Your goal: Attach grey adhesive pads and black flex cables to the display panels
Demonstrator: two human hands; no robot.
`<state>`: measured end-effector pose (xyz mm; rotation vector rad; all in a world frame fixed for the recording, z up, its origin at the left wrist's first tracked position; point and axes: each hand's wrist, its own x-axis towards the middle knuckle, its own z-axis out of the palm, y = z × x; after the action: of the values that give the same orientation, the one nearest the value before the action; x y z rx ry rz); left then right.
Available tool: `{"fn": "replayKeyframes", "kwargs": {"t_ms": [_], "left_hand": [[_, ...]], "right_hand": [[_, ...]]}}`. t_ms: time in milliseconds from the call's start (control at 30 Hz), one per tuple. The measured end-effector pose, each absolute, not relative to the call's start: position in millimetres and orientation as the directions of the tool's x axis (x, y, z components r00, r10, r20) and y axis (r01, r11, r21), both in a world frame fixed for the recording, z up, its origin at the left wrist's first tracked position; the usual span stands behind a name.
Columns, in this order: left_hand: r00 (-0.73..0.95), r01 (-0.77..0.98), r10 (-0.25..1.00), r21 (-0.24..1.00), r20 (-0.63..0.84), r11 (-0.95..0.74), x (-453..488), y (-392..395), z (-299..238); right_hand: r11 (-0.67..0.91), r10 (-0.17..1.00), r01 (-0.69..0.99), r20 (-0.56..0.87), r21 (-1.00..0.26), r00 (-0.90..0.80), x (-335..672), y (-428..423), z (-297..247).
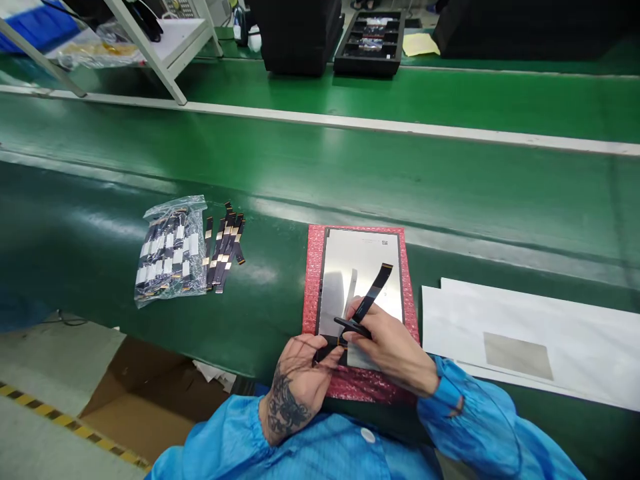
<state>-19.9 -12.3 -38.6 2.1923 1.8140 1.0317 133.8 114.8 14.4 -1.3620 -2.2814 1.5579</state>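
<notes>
While the left hand (pixel 300 383) pinches thumb and fingers together on the near end of a black flex cable (pixel 376 285), the right hand (pixel 393 347) is closed around a slim black tool (pixel 353 327), tweezers by the look, with its tip right at that pinch. The cable runs up and away from both hands, slanting across the back of a display panel (pixel 350 257). The panel lies flat on red bubble wrap (pixel 313 280) on the green desk (pixel 280 167). This looks like the seating of the cable's end at the panel's near edge. Anything further here calls for light, exact pressure without kinking the strip. The panel's near edge sits close to the desk's drop-off, just ahead of the wrists. White sheets (pixel 550 327) lie just right of the right hand. A bag of cables (pixel 167 250) and loose cables (pixel 225 243) lie well left, with open desk beyond.
</notes>
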Motion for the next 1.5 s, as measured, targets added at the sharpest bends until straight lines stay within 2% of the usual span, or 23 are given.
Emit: {"fn": "replayKeyframes", "kwargs": {"t_ms": [633, 900, 1033, 1200, 1333, 1500], "left_hand": [[0.099, 0.838, 0.896, 0.450, 0.432, -0.309, -23, -5, -26], [0.198, 0.884, 0.891, 0.318, 0.408, -0.342, -24, -6, -26], [0.212, 0.902, 0.887, 0.268, 0.410, -0.340, -21, -7, -26], [0.135, 0.914, 0.912, 0.306, 0.387, -0.266, -16, -14, -33], [0.146, 0.906, 0.917, 0.322, 0.372, -0.275, -17, -18, -40], [0.186, 0.914, 0.883, 0.253, 0.432, -0.317, -22, -16, -36]], "right_hand": [[0.202, 0.632, 0.719, -0.473, -0.665, -0.614, 131, 115, 10], [0.253, 0.598, 0.741, -0.501, -0.622, -0.625, 130, 116, 12], [0.257, 0.603, 0.743, -0.498, -0.618, -0.623, 129, 116, 11], [0.263, 0.618, 0.757, -0.498, -0.598, -0.608, 128, 115, 14], [0.264, 0.634, 0.735, -0.462, -0.624, -0.620, 128, 115, 14], [0.291, 0.640, 0.712, -0.423, -0.639, -0.641, 129, 115, 13]]}}
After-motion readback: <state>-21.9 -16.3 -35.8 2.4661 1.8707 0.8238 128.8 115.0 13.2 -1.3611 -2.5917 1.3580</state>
